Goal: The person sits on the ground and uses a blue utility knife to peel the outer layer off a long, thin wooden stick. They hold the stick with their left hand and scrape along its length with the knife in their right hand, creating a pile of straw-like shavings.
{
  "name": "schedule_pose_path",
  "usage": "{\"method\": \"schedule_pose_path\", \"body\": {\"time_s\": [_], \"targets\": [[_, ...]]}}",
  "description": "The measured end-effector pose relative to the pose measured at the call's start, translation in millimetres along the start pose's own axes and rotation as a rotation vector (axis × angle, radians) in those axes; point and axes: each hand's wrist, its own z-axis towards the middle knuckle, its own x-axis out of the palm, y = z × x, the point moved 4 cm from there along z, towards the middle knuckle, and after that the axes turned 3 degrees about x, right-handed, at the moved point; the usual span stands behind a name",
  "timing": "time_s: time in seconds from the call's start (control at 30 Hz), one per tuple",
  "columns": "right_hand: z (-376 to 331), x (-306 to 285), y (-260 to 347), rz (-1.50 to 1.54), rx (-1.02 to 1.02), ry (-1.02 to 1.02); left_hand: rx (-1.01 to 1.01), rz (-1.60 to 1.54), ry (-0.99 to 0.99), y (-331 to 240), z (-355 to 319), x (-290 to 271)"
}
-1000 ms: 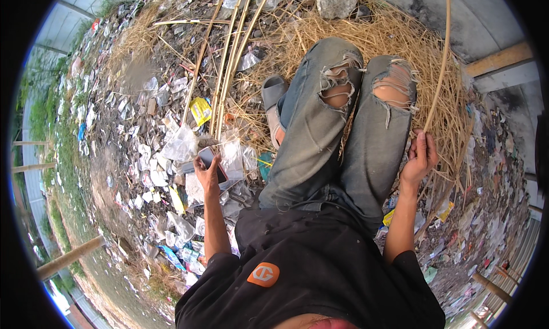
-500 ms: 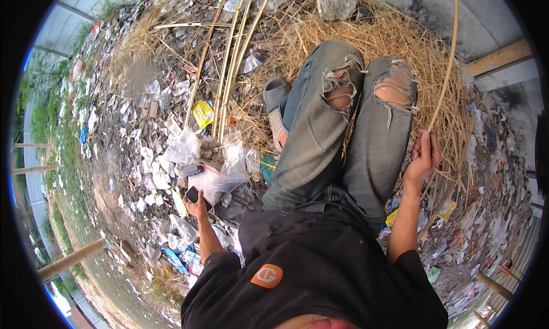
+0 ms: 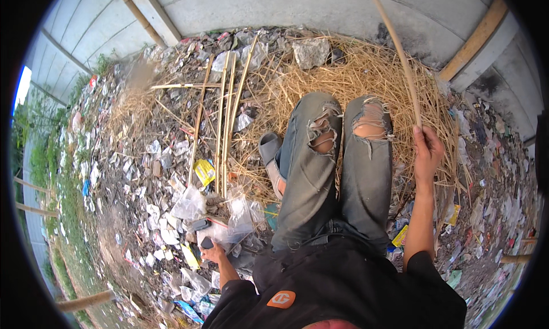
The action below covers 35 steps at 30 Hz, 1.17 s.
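My right hand (image 3: 428, 151) pinches the lower end of a long, thin bamboo strip (image 3: 403, 60) between thumb and fingers. The strip rises from beside my right knee past the top edge of the view. At my left side, low over the litter, my left hand (image 3: 214, 253) is closed round a small dark rectangular object (image 3: 206, 243); its kind is not clear. Just above that hand, a dark grey oblong object (image 3: 199, 225) lies on a clear plastic bag (image 3: 220, 230). My ripped jeans (image 3: 311, 180) show between both hands.
Several split bamboo strips (image 3: 222, 123) lie ahead on the left. Dry straw shavings (image 3: 366, 66) spread beyond my knees, beside a concrete lump (image 3: 311, 53). Litter covers the ground around a yellow packet (image 3: 204, 171). A concrete panel wall (image 3: 274, 11) and a wooden post (image 3: 474, 37) stand ahead.
The view has tilted up, showing more wall. The strip in my right hand now leans to the left toward its top. My left hand still grips the dark object, turned to show less of it.
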Motion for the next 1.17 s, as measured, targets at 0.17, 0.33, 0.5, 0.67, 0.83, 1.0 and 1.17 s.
{"method": "schedule_pose_path", "body": {"time_s": [0.17, 0.33, 0.5, 0.67, 0.83, 1.0, 1.17], "targets": [[34.1, 9.2, 17.8, -0.089, -0.096, 0.050, 0.002, 0.186, 0.022, -5.4, 0.8, -5.0], [39.6, 26.7, 43.0, -0.119, -0.173, 0.104, 0.002, 0.268, 0.110, -7.3, 9.3, -3.7], [37.9, 36.1, 59.9, -0.066, -0.205, 0.199, -0.114, 0.161, -0.050, -8.1, 19.4, -4.4], [34.3, 43.1, 79.9, 0.000, -0.253, 0.249, 0.267, -0.272, -0.403, -78.2, 15.7, -30.5], [49.5, 45.3, 86.2, 0.252, -0.226, 0.363, 0.536, -1.171, -0.086, -288.5, -55.6, -119.1], [79.7, 81.2, 145.3, 0.352, -0.300, 0.470, 1.058, -1.578, 0.233, -487.4, -141.0, -245.9], [98.0, 113.1, 214.3, 0.586, -0.224, 0.551, 1.568, -1.605, 0.120, -587.5, -244.7, -378.3]]}}
